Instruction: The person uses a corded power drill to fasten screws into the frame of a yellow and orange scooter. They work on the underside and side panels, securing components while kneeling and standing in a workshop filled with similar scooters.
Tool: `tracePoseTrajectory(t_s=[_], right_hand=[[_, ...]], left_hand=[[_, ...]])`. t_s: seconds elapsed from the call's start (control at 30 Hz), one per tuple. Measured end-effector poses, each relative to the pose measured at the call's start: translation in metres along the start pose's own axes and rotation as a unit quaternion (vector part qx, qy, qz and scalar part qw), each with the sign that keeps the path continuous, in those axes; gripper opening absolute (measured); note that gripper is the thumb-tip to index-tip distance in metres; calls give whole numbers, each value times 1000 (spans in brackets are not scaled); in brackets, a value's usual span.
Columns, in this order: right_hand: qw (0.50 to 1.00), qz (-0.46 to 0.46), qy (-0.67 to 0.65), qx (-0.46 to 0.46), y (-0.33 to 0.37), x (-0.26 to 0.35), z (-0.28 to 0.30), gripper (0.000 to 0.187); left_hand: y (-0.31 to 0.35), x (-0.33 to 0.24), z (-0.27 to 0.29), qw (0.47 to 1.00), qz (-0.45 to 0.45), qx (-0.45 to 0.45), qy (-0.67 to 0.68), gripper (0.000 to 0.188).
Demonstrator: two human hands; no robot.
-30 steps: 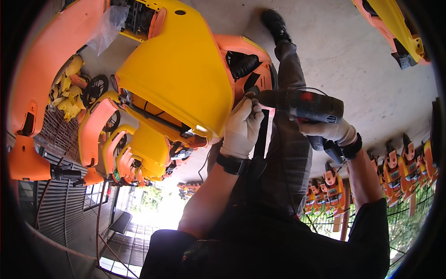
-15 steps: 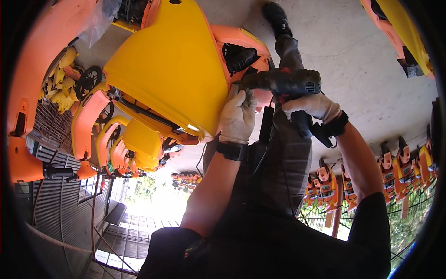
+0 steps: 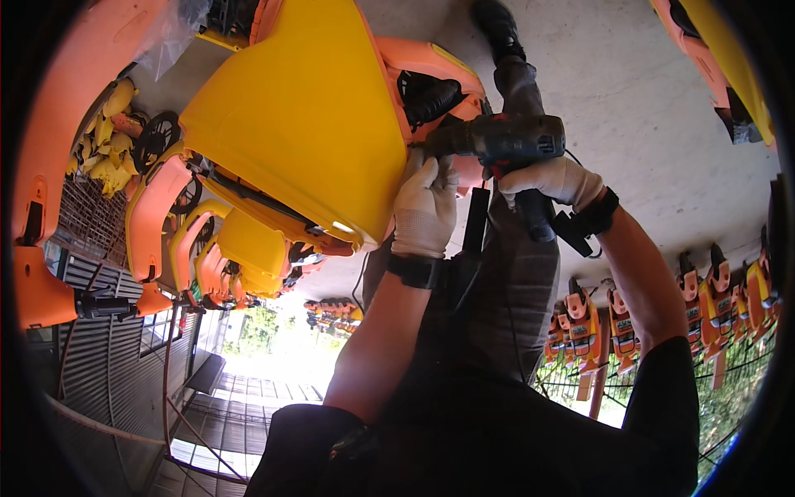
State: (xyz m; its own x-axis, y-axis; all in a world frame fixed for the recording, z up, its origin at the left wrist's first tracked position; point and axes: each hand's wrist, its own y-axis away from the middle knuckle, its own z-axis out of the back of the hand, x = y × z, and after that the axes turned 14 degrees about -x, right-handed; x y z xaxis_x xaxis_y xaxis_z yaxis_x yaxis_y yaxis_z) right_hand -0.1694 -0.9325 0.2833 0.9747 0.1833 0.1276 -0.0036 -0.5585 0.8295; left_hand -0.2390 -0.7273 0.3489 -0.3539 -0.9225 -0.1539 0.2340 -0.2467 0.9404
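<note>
My right hand (image 3: pixel 556 180), in a white work glove, is wrapped round the grip of a black cordless drill (image 3: pixel 523 139) with red details. The drill lies level, its nose toward the left, against the edge of a large yellow panel (image 3: pixel 290 124). That panel is joined to an orange body part (image 3: pixel 435 60) of what looks like a scooter. A black ribbed part (image 3: pixel 434 103) shows in an opening there. My left hand (image 3: pixel 426 203), also gloved, is closed just below the drill's nose, at the panel's edge. What its fingers hold is hidden.
More orange and yellow scooters (image 3: pixel 247 248) stand in a row at the left, near a wire cage of yellow parts (image 3: pixel 112 161). Another row (image 3: pixel 584 331) lines the railing at the right. One more orange-yellow body (image 3: pixel 733 74) is at the upper right. My leg (image 3: pixel 517 87) stretches across the concrete floor.
The drill and my right hand have shifted slightly to the left. My left hand stays by the drill's nose. The whole view has moved a little.
</note>
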Motion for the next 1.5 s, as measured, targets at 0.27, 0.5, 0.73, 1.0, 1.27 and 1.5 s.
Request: tracePoseTrajectory(t_s=[0.27,0.5,0.73,1.0,1.27,1.5], right_hand=[[1000,9,-15,-20,2,2,-5,23],[1000,-17,-1,9,-1,0,0,24],[1000,-14,-1,7,-5,6,0,26],[1000,-11,-20,-2,-5,9,-4,37],[1000,-13,-9,12,-8,13,-1,19],[999,6,28,19,-12,20,-1,18]], left_hand=[[108,-47,6,812,-310,12,-495,14],[98,-89,28,668,-557,-176,-461,26],[101,-103,14,778,-427,-195,-418,36],[100,-110,13,776,-409,-168,-449,18],[100,-111,10,784,-402,-165,-444,17],[101,-112,8,786,-390,-146,-457,15]])
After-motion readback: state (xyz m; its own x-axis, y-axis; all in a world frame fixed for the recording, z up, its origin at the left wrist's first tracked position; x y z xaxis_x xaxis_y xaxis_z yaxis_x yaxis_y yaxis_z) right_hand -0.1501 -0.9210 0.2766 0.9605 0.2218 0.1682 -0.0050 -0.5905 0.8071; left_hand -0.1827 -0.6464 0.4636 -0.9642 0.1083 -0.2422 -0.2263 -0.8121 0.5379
